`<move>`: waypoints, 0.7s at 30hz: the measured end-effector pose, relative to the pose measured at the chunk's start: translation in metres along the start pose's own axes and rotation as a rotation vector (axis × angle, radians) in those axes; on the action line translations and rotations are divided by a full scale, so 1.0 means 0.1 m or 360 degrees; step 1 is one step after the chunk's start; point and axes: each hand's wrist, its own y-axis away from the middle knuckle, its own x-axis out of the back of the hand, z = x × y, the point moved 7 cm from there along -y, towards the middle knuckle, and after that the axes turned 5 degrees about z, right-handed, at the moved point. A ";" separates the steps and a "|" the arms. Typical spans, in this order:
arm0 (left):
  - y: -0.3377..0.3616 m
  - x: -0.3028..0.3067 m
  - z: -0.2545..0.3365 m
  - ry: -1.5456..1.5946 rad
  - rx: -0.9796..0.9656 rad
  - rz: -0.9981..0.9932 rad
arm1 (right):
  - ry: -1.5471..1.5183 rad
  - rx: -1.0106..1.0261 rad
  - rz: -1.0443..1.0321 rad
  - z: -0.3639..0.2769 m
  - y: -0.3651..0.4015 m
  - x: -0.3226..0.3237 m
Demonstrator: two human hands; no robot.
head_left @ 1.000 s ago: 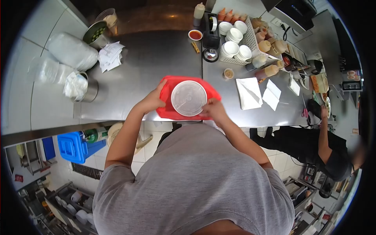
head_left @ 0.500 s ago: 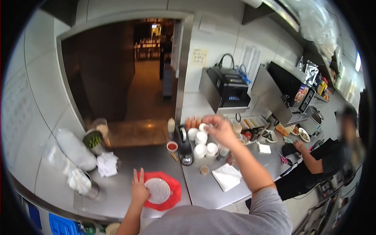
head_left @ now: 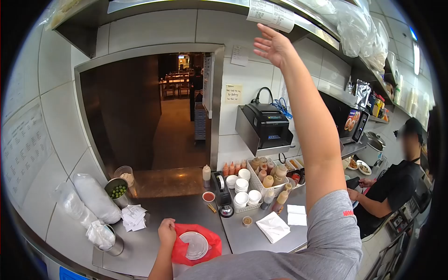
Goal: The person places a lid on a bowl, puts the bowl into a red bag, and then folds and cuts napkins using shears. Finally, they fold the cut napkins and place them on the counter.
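My left hand (head_left: 167,232) is at the left edge of a red plastic bag (head_left: 212,242) on the steel counter, its fingers closed on the plastic. A round container with a clear lid (head_left: 197,246) sits in the bag, and a fold of red covers part of the lid. High up, my right hand (head_left: 274,45) is stretched out with its fingers apart and nothing in it. Just above it, printed receipt slips (head_left: 270,16) hang from the front edge of the overhead shelf; I see no contact.
Stacked white cups (head_left: 241,185) and a basket of sauce bottles (head_left: 267,175) stand by the wall. Nearby are a call bell (head_left: 226,211), a red sauce cup (head_left: 208,197) and napkins (head_left: 273,227). A printer (head_left: 269,126) sits on a wall bracket. A co-worker (head_left: 392,182) stands at right.
My right hand has risen from the white cups to the receipt slips. My left fingers, stretched out before, are now closed on the bag, whose edge has folded over the lid. The view has tilted up.
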 end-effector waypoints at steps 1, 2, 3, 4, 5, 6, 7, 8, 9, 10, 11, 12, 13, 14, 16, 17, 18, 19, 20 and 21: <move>0.02 0.02 0.01 -0.0001 0.0003 0.0005 | -0.0109 -0.0096 -0.0067 0.08 -0.01 -0.09; 0.04 -0.03 0.03 -0.0130 -0.0059 -0.0148 | -0.0145 -0.0073 -0.0207 0.13 -0.04 -0.17; 0.08 -0.07 0.04 -0.0262 -0.0121 -0.0303 | -0.0151 -0.0076 -0.0206 0.18 -0.05 -0.19; 0.10 -0.06 0.03 -0.0270 -0.0122 -0.0304 | -0.0263 -0.0042 -0.0171 0.20 -0.07 -0.19; 0.13 -0.06 -0.01 -0.0442 -0.0083 -0.0321 | -0.0373 -0.0009 -0.0137 0.21 -0.09 -0.19; 0.16 -0.06 -0.04 -0.0614 -0.0040 -0.0338 | -0.0480 0.0037 -0.0078 0.19 -0.15 -0.12; 0.17 0.00 0.01 -0.0618 -0.0032 -0.0335 | -0.0665 0.0059 0.0024 0.15 -0.24 -0.01; 0.21 0.06 0.03 -0.0683 0.0021 -0.0397 | -0.0880 0.0080 0.0193 0.10 -0.33 0.16; 0.25 0.11 0.06 -0.0746 0.0079 -0.0461 | -0.1090 0.0097 0.0365 0.04 -0.37 0.31; 0.29 0.16 0.07 -0.0746 0.0095 -0.0463 | -0.1003 0.0179 0.0386 -0.03 -0.46 0.44; 0.33 0.20 0.04 -0.0799 0.0161 -0.0505 | -0.0912 0.0258 0.0411 -0.09 -0.55 0.59; 0.38 0.25 0.03 -0.0853 0.0227 -0.0551 | -0.0786 0.0353 0.0506 -0.14 -0.65 0.78; 0.40 0.30 0.12 -0.0854 0.0245 -0.0564 | -0.0657 0.0446 0.0597 -0.21 -0.61 0.82; 0.41 0.34 0.20 -0.0819 0.0302 -0.0616 | -0.0650 0.0630 0.0833 -0.26 -0.51 0.93; 0.40 0.35 0.25 -0.0780 0.0398 -0.0681 | -0.0638 0.1051 0.0920 -0.42 0.12 0.76; 0.40 0.35 0.23 -0.0679 0.0425 -0.0647 | -0.0642 0.1275 0.0764 -0.36 0.53 0.58; 0.41 0.36 0.19 -0.0578 0.0450 -0.0604 | -0.0409 0.1370 0.0523 -0.21 0.94 0.30; 0.41 0.35 0.14 -0.0571 0.0481 -0.0603 | 0.0580 0.1582 0.0473 0.25 1.49 0.03; 0.35 0.32 0.11 -0.0457 0.0468 -0.0630 | 0.1580 0.1730 0.0390 0.91 2.06 -0.24; 0.30 0.28 0.05 -0.0344 0.0441 -0.0656 | 0.1286 0.1501 -0.0274 1.42 2.73 -0.56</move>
